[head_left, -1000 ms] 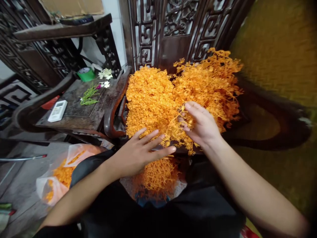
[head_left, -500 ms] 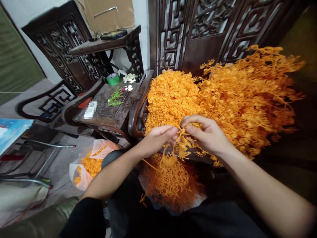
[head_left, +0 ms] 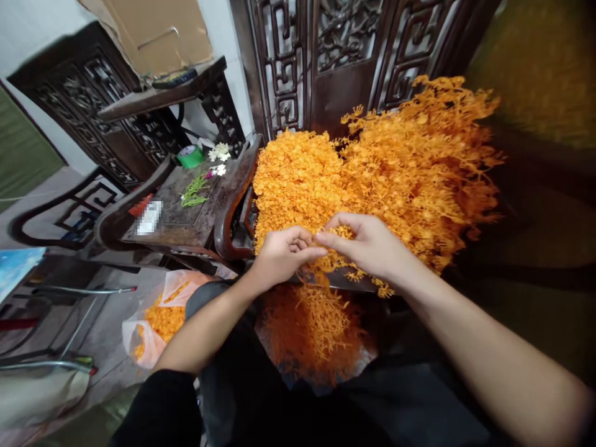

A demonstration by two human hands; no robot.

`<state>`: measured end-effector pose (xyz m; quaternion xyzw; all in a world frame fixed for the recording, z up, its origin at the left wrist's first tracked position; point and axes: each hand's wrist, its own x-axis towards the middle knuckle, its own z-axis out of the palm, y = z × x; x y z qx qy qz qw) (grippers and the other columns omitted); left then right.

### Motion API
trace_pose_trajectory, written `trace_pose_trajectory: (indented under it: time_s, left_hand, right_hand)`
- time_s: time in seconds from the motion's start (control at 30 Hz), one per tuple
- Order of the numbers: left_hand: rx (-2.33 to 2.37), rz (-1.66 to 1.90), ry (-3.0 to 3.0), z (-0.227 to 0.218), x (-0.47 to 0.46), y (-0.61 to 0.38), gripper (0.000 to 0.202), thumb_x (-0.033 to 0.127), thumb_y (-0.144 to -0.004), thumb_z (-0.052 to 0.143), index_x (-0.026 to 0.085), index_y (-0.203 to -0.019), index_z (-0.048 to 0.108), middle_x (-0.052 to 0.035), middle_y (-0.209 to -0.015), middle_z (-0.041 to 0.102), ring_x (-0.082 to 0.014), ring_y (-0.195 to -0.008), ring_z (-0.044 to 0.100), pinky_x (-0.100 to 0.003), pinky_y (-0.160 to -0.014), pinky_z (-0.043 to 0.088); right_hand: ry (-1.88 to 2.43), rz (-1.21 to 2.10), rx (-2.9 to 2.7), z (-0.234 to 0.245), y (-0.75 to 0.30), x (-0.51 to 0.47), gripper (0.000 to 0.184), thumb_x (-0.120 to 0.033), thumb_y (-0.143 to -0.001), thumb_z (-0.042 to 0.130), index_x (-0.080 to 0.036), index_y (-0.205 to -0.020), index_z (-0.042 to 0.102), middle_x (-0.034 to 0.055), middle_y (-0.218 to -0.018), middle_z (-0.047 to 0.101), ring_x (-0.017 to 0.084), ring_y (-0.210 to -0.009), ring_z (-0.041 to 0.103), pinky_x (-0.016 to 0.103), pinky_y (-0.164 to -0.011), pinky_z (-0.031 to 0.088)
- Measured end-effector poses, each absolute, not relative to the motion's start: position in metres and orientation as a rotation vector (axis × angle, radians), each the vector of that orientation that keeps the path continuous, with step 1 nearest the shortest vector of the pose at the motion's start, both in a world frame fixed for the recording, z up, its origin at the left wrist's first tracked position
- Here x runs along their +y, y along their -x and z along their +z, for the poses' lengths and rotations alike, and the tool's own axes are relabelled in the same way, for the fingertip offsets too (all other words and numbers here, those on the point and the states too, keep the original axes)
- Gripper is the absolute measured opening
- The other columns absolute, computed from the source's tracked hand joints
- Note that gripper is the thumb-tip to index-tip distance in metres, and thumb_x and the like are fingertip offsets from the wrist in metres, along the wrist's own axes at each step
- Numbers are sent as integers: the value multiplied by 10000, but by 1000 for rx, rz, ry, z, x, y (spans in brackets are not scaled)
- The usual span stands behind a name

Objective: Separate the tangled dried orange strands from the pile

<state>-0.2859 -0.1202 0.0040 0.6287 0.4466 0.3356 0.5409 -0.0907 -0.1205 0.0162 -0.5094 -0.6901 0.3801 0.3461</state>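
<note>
My left hand (head_left: 283, 256) and my right hand (head_left: 367, 243) meet in front of a big pile of orange plastic flower pieces (head_left: 302, 180). Thumb and fingers of each are pinched together on a small orange plastic sprig (head_left: 333, 262); part of it is hidden by the fingers. Several branching orange stems (head_left: 419, 167) are heaped behind my right hand. Below my hands, a plastic bag (head_left: 367, 360) between my legs holds a tangle of thin orange branched pieces (head_left: 321, 323).
To the left, a dark carved wooden chair (head_left: 177, 230) bears green tape (head_left: 190, 156), white flowers (head_left: 218, 152) and green sprigs (head_left: 194, 189). A bag of orange pieces (head_left: 162, 320) lies on the floor. A carved wooden backrest (head_left: 344, 81) stands behind the pile.
The view has shifted, so the pile and chairs sit further left. My hands have come closer together, and the hanging part of the orange sprig shows less.
</note>
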Motion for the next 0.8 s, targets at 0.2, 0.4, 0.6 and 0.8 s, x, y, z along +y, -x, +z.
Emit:
trace_pose_trajectory:
  time_s: [0.2,0.4,0.6,0.8]
  left_hand:
    - [965,491,-1404,21,-119,305,328,440,-817,795,174,-779,607,62,-523,571,-51,-387,482,-172,-381,328]
    - [1133,844,-1342,28,-99,337,396,473,-749,844,196,-715,563,73,-491,494,-45,-369,397,-193,-370,232]
    - [1163,1027,-1577,13,-106,323,289,454,-929,674,221,-825,538,63,-530,510,-73,-434,433,-219,-428,281]
    - [1222,1111,-1760,11,-119,297,270,420,-975,614,216,-830,514,60,-560,502,-79,-476,403,-246,-465,273]
  right_hand:
    - [1262,1003,-2043,21,81,-126,433,-603,-882,670,-194,-737,658,0,-640,633,131,-584,521,278,-566,353]
    - [1371,778,-2094,14,64,-125,418,-593,-871,698,-224,-681,652,20,-579,625,151,-496,524,315,-526,386]
    - [1344,1193,-1774,9,75,-133,316,-525,-825,768,-219,-905,753,9,-617,691,153,-462,605,290,-446,454]
    - [1267,1247,-1687,13,100,-141,546,-525,-864,746,-216,-1314,726,24,-715,747,170,-481,639,318,-465,521]
